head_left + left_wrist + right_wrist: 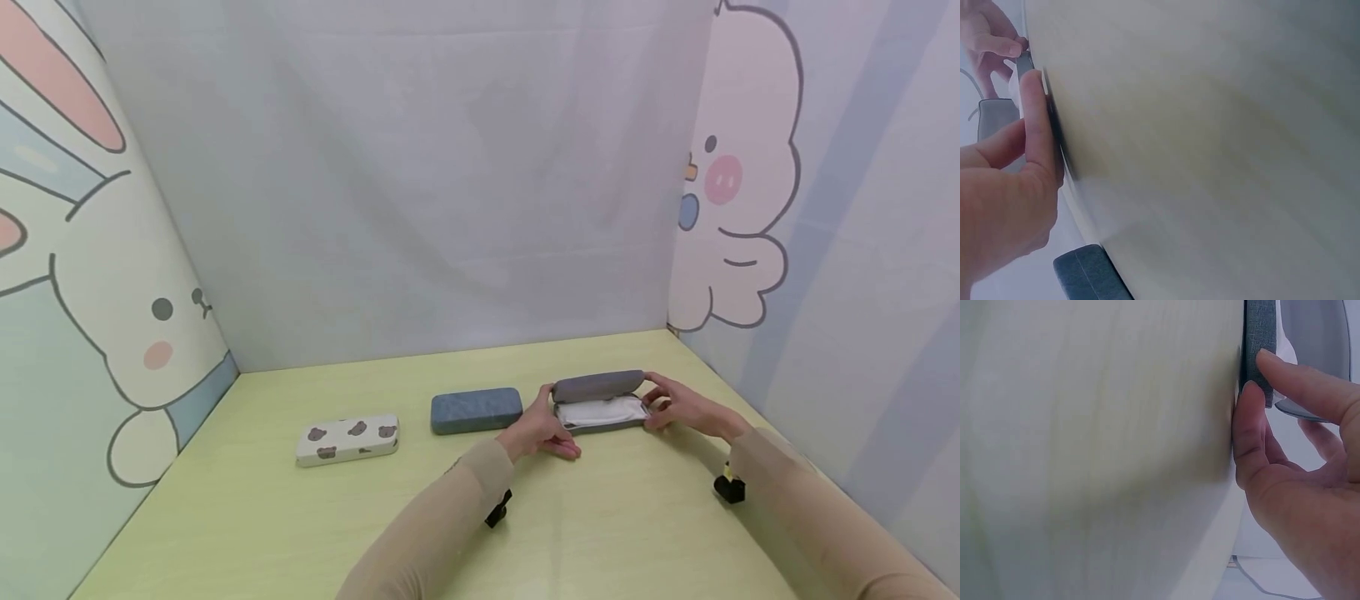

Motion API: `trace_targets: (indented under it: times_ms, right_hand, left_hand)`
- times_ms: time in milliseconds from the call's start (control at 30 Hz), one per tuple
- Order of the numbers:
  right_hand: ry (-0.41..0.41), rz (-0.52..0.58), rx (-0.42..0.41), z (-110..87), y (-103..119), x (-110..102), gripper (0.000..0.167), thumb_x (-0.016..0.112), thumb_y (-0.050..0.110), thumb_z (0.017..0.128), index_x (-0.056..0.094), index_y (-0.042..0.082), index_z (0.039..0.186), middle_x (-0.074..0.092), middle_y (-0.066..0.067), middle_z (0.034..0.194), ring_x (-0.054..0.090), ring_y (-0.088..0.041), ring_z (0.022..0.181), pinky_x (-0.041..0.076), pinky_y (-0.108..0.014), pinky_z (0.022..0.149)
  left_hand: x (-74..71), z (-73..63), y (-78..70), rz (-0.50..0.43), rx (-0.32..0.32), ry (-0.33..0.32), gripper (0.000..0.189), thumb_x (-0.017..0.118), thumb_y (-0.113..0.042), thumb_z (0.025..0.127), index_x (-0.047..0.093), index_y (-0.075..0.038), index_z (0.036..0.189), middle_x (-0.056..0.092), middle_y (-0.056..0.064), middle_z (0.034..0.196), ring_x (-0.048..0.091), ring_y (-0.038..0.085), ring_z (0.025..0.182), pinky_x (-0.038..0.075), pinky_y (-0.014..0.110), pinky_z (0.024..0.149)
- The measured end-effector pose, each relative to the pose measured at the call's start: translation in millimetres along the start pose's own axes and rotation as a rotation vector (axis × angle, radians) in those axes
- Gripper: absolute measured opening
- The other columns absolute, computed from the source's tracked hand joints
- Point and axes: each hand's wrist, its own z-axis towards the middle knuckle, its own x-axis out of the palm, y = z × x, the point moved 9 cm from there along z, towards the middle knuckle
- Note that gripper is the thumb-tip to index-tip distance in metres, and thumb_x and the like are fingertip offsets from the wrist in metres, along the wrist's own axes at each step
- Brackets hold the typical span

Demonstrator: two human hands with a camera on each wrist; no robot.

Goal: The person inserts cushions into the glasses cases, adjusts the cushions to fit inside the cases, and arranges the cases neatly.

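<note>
A grey glasses case [597, 386] stands with its lid raised toward the back at the right of the table. White cloth-like material [602, 412] fills its base. My left hand [542, 427] holds the case's left end, fingers low along the front. At the opposite end, my right hand [684, 408] grips the case. The right wrist view shows two fingertips against the corner of the base [1262, 337], with the lid [1316, 356] tilted behind. In the left wrist view the lid [999, 115] shows beyond my left hand; whether glasses lie inside cannot be seen.
A blue glasses case [477, 411], closed, lies just left of my left hand. Farther left sits a closed white case with brown bear prints [348, 440]. Fabric walls, one with a rabbit [127, 333], enclose the pale yellow table [247, 517].
</note>
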Motion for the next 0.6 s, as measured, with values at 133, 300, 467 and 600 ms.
trace_targets:
  times_ms: [133,300,467,600]
  right_hand:
    - [0.002,-0.008,0.0,-0.4,-0.1,1.5,0.098,0.073,0.012,0.084,0.003,0.0,0.152,0.046,-0.03,0.13,0.052,-0.027,0.102,0.049,-0.03,0.08]
    - [-0.006,0.011,-0.006,-1.0,-0.5,1.6,0.097,0.072,0.011,0.084,0.005,-0.001,0.152,0.047,-0.03,0.129,0.053,-0.026,0.099,0.05,-0.03,0.078]
    - [-0.012,0.031,-0.027,-1.1,1.0,1.2,0.092,0.071,0.01,0.085,0.007,0.001,0.151,0.047,-0.03,0.129,0.053,-0.026,0.097,0.05,-0.029,0.077]
    - [-0.01,0.027,-0.041,-1.7,1.8,0.3,0.087,0.071,0.011,0.085,0.012,0.002,0.149,0.046,-0.031,0.13,0.053,-0.026,0.098,0.049,-0.03,0.078]
  left_hand:
    - [0.0,0.1,1.8,-0.001,-0.004,-0.008,0.099,0.057,0.019,0.084,0.006,-0.029,0.154,0.068,0.035,0.091,0.068,0.023,0.055,0.062,0.04,0.062]
    - [-0.1,-0.4,1.9,0.003,0.003,-0.002,0.095,0.057,0.018,0.084,0.01,-0.028,0.152,0.068,0.035,0.09,0.069,0.024,0.056,0.062,0.04,0.062]
    - [-1.1,-3.1,-2.1,0.027,0.02,-0.003,0.086,0.057,0.016,0.085,0.016,-0.027,0.147,0.068,0.034,0.088,0.07,0.026,0.057,0.062,0.039,0.061]
    - [-1.0,-3.0,-3.9,0.034,0.028,0.002,0.08,0.057,0.016,0.085,0.02,-0.025,0.143,0.069,0.033,0.088,0.071,0.028,0.06,0.062,0.038,0.06]
